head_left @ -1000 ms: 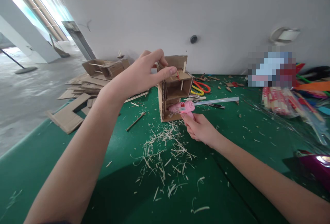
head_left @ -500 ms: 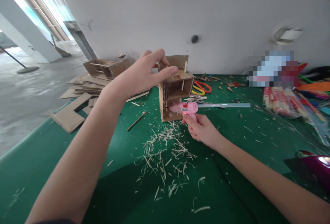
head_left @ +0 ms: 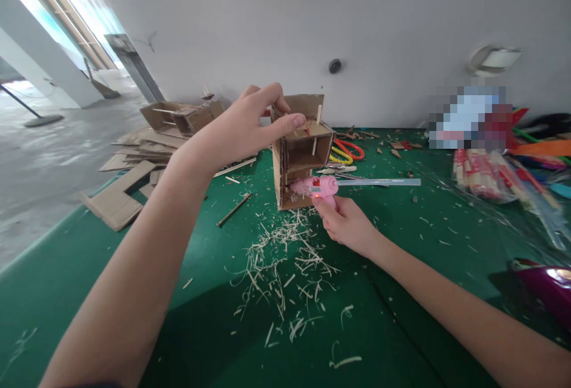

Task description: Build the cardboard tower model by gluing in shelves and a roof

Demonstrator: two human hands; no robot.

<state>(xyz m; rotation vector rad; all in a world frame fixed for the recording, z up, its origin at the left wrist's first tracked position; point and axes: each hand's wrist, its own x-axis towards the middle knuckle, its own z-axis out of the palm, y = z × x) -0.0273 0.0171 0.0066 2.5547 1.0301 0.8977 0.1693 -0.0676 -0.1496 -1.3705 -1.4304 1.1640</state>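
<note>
A cardboard box structure (head_left: 309, 153) stands upright on the green table, with an open lower compartment and short wooden sticks at its top. My left hand (head_left: 263, 115) grips its upper left edge, thumb over the top and fingers behind, partly hidden. In my right hand (head_left: 347, 226) is a pink glue gun (head_left: 322, 185), fingers wrapped round its handle. Its nozzle points left into the lower compartment, by the inner left wall; the tip's exact contact is hard to see. A clear glue stick (head_left: 379, 182) sticks out of the gun's back, and a small red light glows on the gun.
Pale wood shavings (head_left: 289, 257) litter the green table (head_left: 200, 328) before the box. Cardboard pieces (head_left: 120, 194) and another cardboard structure (head_left: 182, 117) lie left. Orange-and-yellow-handled scissors (head_left: 350, 150) sit behind. Packed sticks (head_left: 479, 174) and a purple object (head_left: 546, 290) are at right.
The glue stick projects less from the back of the glue gun than before. Both hands keep their hold, and the box stays in place; the whole view has shifted slightly.
</note>
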